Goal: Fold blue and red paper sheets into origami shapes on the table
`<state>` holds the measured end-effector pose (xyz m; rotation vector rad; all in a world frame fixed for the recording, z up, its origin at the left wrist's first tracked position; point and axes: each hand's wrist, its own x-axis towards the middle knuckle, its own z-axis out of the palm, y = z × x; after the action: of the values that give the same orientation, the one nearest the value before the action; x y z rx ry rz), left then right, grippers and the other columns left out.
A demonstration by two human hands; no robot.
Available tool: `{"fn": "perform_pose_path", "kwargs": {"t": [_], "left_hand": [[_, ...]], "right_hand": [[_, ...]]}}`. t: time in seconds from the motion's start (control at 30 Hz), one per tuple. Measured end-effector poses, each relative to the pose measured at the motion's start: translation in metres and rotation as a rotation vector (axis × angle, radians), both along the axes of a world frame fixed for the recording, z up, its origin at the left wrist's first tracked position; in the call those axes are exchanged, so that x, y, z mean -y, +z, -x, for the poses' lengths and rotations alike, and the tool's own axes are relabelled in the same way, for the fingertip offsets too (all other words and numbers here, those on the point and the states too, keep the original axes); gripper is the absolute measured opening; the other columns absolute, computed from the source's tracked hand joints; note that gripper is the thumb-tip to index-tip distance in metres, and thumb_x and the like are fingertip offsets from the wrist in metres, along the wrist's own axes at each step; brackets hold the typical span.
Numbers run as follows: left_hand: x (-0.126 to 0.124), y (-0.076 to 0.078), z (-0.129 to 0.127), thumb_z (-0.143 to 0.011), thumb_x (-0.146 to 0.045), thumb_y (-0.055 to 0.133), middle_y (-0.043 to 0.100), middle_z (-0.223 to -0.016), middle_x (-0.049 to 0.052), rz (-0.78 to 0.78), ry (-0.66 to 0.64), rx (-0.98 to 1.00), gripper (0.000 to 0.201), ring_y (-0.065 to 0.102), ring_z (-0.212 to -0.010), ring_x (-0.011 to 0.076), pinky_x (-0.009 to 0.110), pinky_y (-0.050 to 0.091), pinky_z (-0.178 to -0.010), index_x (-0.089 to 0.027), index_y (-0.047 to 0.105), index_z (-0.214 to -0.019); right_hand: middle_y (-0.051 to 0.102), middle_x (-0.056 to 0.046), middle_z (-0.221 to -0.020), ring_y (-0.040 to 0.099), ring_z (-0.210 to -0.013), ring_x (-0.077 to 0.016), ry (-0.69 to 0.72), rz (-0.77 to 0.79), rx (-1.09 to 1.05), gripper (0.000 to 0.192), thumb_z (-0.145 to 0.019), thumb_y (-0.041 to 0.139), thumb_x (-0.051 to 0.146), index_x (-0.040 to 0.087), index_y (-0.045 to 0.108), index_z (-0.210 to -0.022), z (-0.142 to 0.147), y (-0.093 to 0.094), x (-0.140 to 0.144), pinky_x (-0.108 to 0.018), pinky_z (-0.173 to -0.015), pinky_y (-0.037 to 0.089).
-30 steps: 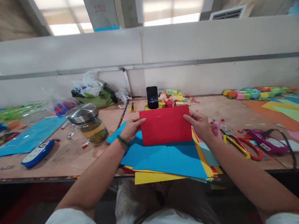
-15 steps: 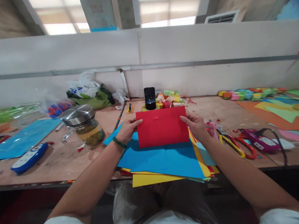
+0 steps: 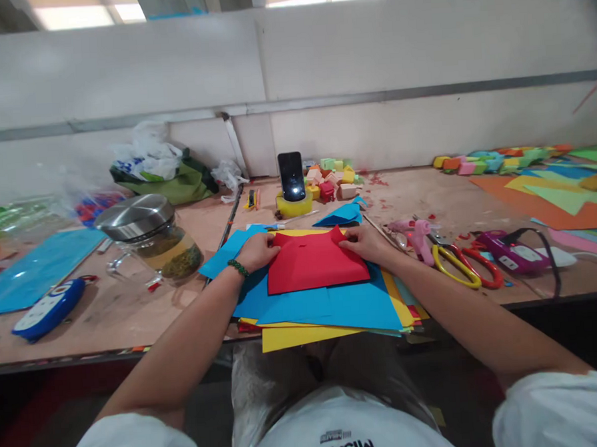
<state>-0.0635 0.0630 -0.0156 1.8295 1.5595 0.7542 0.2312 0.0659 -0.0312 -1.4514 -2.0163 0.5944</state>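
A folded red paper sheet (image 3: 315, 266) lies flat on a stack of blue and yellow paper sheets (image 3: 333, 308) at the table's front edge. My left hand (image 3: 257, 251) presses on its far left corner, and a green bead bracelet sits on that wrist. On the far right corner rests my right hand (image 3: 364, 242), fingers flat on the sheet. A dark phone (image 3: 291, 176) stands upright in a yellow tape roll (image 3: 294, 204) just beyond the paper. A small folded blue paper piece (image 3: 342, 214) lies beside the roll.
A glass jar with a metal lid (image 3: 152, 236) stands left of the stack. A blue and white device (image 3: 47, 310) lies further left. Scissors (image 3: 461, 271), a pink glue gun (image 3: 419, 237) and a purple tool (image 3: 510, 256) lie to the right. Foam blocks (image 3: 333, 178) sit by the back wall.
The red sheet was held up in front of the phone; now it lies flat on the paper stack with both hands pressing its far corners. The view has tilted down.
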Motion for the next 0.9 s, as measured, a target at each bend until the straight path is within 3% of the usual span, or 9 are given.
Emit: {"fn": "perform_pose_path", "kwargs": {"t": [0.07,0.23,0.33,0.43,0.5,0.6,0.7,0.83,0.9], "left_hand": [[0.002,-0.001,-0.001,-0.063,-0.022,0.067,0.058,-0.061,0.001,-0.022,0.03,-0.108,0.008,0.058,-0.069,0.0213,0.028,0.041,-0.062,-0.018,0.063,-0.069],[0.016,0.014,-0.01,-0.07,-0.022,0.07,0.064,-0.11,0.015,-0.211,0.066,-0.416,0.056,0.054,-0.112,0.0334,0.039,0.042,-0.091,-0.016,0.056,-0.125],[0.021,0.027,-0.03,-0.074,-0.013,0.064,0.056,-0.131,0.017,-0.441,-0.117,-0.632,0.052,0.044,-0.127,0.0355,0.048,0.032,-0.106,-0.017,0.058,-0.126],[0.02,0.027,-0.057,-0.082,-0.015,0.058,0.061,-0.126,0.015,-0.458,-0.512,-0.553,0.028,0.049,-0.124,0.0308,0.045,0.031,-0.109,-0.017,0.068,-0.109],[0.018,0.02,-0.072,-0.086,-0.022,0.059,0.065,-0.12,0.013,-0.38,-0.663,-0.391,0.017,0.055,-0.118,0.0278,0.04,0.036,-0.107,-0.019,0.072,-0.097],[0.015,0.005,-0.082,-0.087,-0.027,0.06,0.069,-0.115,0.01,-0.245,-0.738,-0.176,0.015,0.06,-0.114,0.0244,0.035,0.04,-0.104,-0.022,0.074,-0.091],[0.013,-0.006,-0.08,-0.091,-0.031,0.053,0.069,-0.12,0.008,-0.186,-0.772,-0.101,0.025,0.057,-0.12,0.023,0.034,0.037,-0.108,-0.025,0.074,-0.102],[0.013,-0.012,-0.073,-0.095,-0.035,0.046,0.058,-0.137,0.009,-0.206,-0.878,-0.19,0.037,0.048,-0.131,0.0245,0.038,0.03,-0.114,-0.025,0.066,-0.125],[0.014,-0.011,-0.072,-0.096,-0.038,0.043,0.051,-0.144,0.009,-0.248,-0.925,-0.295,0.041,0.042,-0.136,0.0261,0.041,0.026,-0.116,-0.027,0.06,-0.132]], "right_hand": [[0.062,-0.002,-0.063,0.052,-0.063,-0.0164,0.008,-0.004,0.094,0.018,-0.074,0.063,0.034,0.019,0.062,-0.064,0.001,-0.002,0.0,-0.027,-0.056,0.034],[0.07,-0.004,-0.078,0.058,-0.071,-0.0183,0.027,0.019,0.267,0.013,-0.079,0.063,0.034,0.021,0.067,-0.081,-0.003,0.003,0.0,-0.026,-0.06,0.038],[0.071,-0.005,-0.079,0.059,-0.07,-0.0182,0.035,0.04,0.343,0.015,-0.083,0.06,0.034,0.02,0.066,-0.08,-0.003,0.006,-0.001,-0.026,-0.059,0.037],[0.071,-0.005,-0.081,0.059,-0.071,-0.0182,0.045,0.047,0.391,0.015,-0.084,0.058,0.033,0.02,0.066,-0.081,-0.001,0.009,0.0,-0.026,-0.059,0.036],[0.071,-0.006,-0.081,0.06,-0.071,-0.0185,0.037,0.043,0.414,0.016,-0.084,0.058,0.034,0.02,0.065,-0.081,0.001,0.01,0.001,-0.027,-0.058,0.036],[0.072,-0.006,-0.082,0.06,-0.073,-0.019,0.019,0.035,0.435,0.016,-0.085,0.057,0.034,0.02,0.066,-0.082,0.002,0.012,0.002,-0.027,-0.058,0.035],[0.072,-0.007,-0.083,0.061,-0.073,-0.0204,-0.002,0.041,0.446,0.015,-0.085,0.058,0.032,0.019,0.066,-0.082,0.002,0.013,0.003,-0.028,-0.058,0.035],[0.072,-0.007,-0.088,0.062,-0.078,-0.0203,-0.011,0.059,0.444,0.014,-0.086,0.06,0.032,0.019,0.067,-0.088,0.003,0.012,0.005,-0.027,-0.063,0.038],[0.072,-0.008,-0.091,0.063,-0.08,-0.0207,-0.023,0.069,0.442,0.022,-0.087,0.06,0.032,0.018,0.065,-0.103,0.004,0.014,0.005,-0.027,-0.065,0.04]]}}
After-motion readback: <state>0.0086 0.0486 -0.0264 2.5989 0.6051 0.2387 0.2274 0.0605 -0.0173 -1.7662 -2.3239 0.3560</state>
